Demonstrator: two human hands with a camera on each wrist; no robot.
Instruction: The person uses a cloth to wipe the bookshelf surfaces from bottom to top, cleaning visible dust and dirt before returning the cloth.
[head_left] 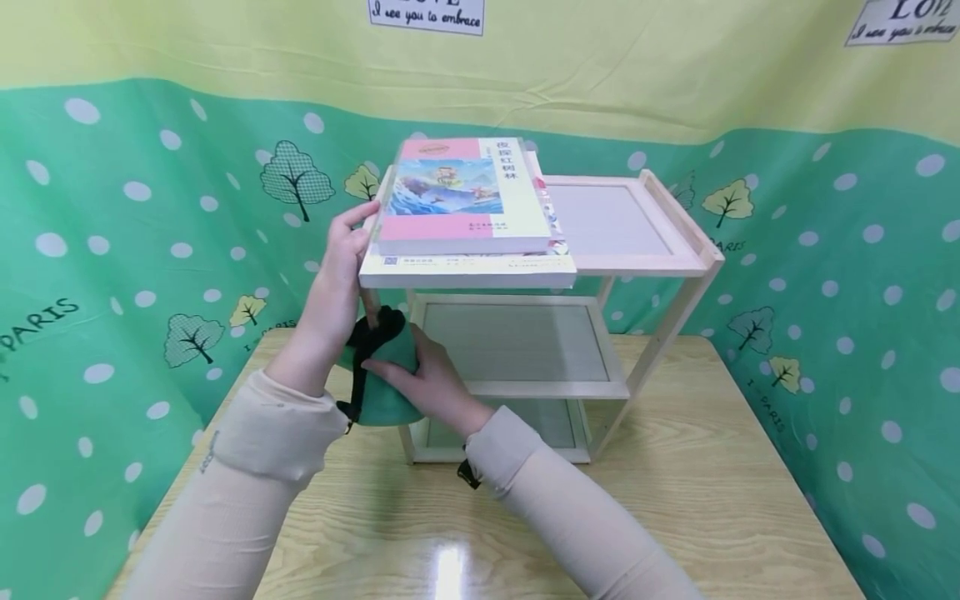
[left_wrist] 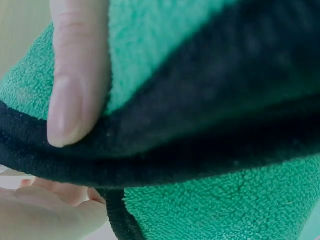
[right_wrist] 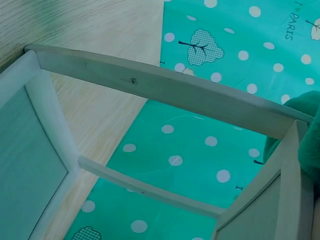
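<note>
In the head view my left hand (head_left: 347, 254) touches the left edge of the shelf's top, beside two stacked books; its grip is partly hidden. The upper book (head_left: 457, 196) has a pink and white cover with a sea picture, and a larger book (head_left: 465, 271) lies under it. My right hand (head_left: 442, 383) grips a green fleecy cloth (head_left: 393, 392) with black trim around the shelf's left front post. A finger (left_wrist: 75, 100) presses on the cloth's black edging in the left wrist view. The cloth (right_wrist: 307, 140) shows at the right edge of the right wrist view.
A pale wooden three-tier shelf (head_left: 667, 325) stands on a wood-grain table (head_left: 675, 500). Green and yellow patterned cloth (head_left: 187, 275) hangs behind and at both sides. The shelf's slanted side rail (right_wrist: 165, 90) crosses the right wrist view.
</note>
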